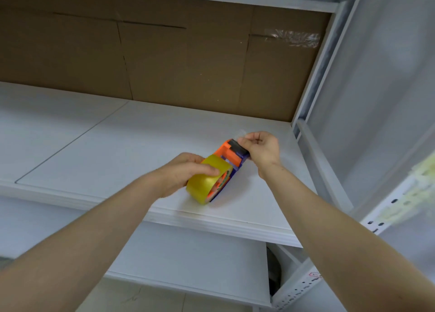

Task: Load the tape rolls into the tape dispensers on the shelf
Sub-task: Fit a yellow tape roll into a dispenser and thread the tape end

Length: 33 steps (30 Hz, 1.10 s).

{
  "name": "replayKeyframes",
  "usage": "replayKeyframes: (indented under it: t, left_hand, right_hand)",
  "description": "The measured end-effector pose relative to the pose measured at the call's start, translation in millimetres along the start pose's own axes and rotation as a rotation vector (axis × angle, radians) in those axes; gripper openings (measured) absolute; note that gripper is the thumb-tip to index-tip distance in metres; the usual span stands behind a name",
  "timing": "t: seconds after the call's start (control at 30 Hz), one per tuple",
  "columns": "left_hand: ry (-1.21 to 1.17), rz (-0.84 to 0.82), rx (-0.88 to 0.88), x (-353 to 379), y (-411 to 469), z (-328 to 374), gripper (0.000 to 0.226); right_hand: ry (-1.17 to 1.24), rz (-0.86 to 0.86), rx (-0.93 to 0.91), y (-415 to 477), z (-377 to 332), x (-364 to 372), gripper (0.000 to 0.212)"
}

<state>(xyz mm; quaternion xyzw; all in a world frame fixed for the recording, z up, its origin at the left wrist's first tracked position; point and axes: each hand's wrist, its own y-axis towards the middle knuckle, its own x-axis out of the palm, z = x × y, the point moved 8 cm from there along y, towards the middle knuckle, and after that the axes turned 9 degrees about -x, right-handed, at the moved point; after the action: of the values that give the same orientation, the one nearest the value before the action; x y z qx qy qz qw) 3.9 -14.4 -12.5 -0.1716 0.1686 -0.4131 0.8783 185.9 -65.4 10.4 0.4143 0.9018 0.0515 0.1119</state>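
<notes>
Soft, even light fills my view, bright on the white shelf (117,147) and dimmer on the cardboard backing (164,59) under the upper shelf. Shadows are faint. My left hand (181,174) is slightly motion-blurred. Straight edges bow near the frame's borders, and the right edge looks smeared.

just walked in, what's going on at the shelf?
A person is fitting a yellow tape roll into an orange and purple tape dispenser on the white shelf. The left hand grips the roll, which sits on the dispenser's hub. The right hand pinches at the dispenser's cutter end, seemingly threading the tape. No other dispensers are in view.
</notes>
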Motion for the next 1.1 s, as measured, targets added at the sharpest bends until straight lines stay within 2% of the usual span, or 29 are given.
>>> replayKeyframes:
  t: [0.07,0.13,0.2,0.27,0.5,0.7,0.87,0.97,1.1]
  left_hand:
    - [0.073,0.05,-0.076,-3,3,6,0.031]
    - [0.091,0.219,-0.124,-11,6,7,0.039]
    - [0.075,0.373,-0.113,-17,6,6,0.039]
    - [0.032,0.434,-0.074,-17,7,4,0.037]
    - [-0.012,0.492,-0.01,-14,5,5,0.035]
    - [-0.053,0.496,0.016,-11,1,7,0.038]
    - [0.005,0.523,0.022,-9,2,8,0.04]
    - [0.067,0.526,0.034,-6,4,10,0.04]
    - [0.093,0.55,0.023,-8,11,8,0.041]
  right_hand:
    - [-0.046,0.003,-0.061,1,-10,2,0.026]
    - [-0.088,-0.009,-0.1,2,-16,5,0.026]
    - [-0.13,-0.022,-0.095,3,-18,7,0.025]
    - [-0.169,-0.025,-0.08,2,-21,5,0.025]
    - [-0.287,-0.119,-0.052,-6,-35,5,0.044]
    - [-0.257,-0.195,0.051,-9,-38,3,0.032]
    - [-0.315,-0.181,0.062,-13,-39,-1,0.036]
    - [-0.254,-0.17,0.097,-14,-37,-2,0.028]
    - [-0.118,-0.13,0.143,-21,-31,-3,0.032]
